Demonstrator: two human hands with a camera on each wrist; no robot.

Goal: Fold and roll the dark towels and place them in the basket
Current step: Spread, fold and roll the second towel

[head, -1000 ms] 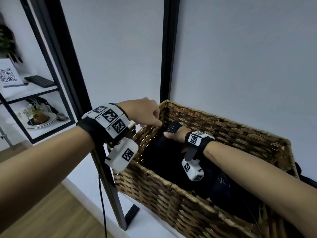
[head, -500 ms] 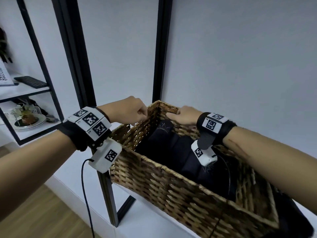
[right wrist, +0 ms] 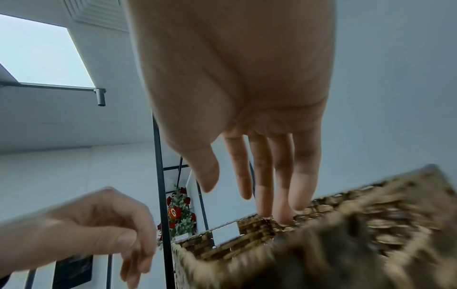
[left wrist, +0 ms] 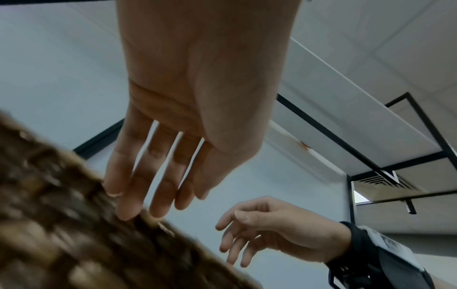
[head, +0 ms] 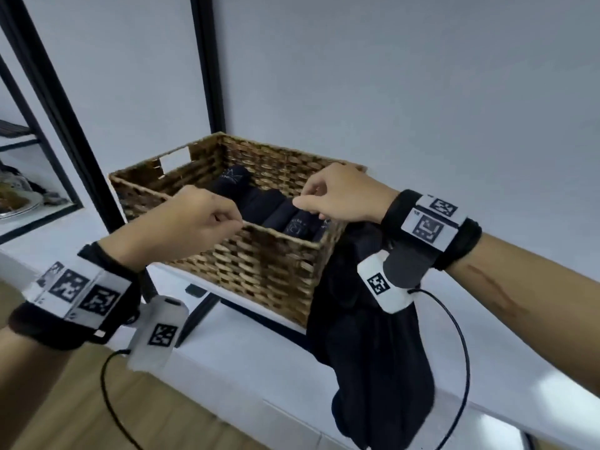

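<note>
A woven wicker basket (head: 259, 264) stands on a white shelf with several rolled dark towels (head: 269, 209) lined up inside it. My left hand (head: 207, 219) hangs over the near rim; in the left wrist view its relaxed fingers (left wrist: 133, 197) brush the weave (left wrist: 74, 234) and hold nothing. My right hand (head: 324, 203) is over the basket's right end, and its straight fingers (right wrist: 279, 195) touch the rim (right wrist: 346, 224). A loose dark towel (head: 373, 352) hangs beside the basket under my right wrist; its top is hidden.
Black metal posts (head: 207, 60) of the shelving rise behind and to the left of the basket. The white shelf board (head: 246, 345) runs forward to its edge, with wooden floor (head: 81, 401) below. A plate (head: 16, 203) sits on a lower shelf at far left. Wrist cables dangle.
My right hand came up out of the basket, both hands touched the far corner rim, and now they are back at the near side. The view has pulled back, showing the hanging towel.
</note>
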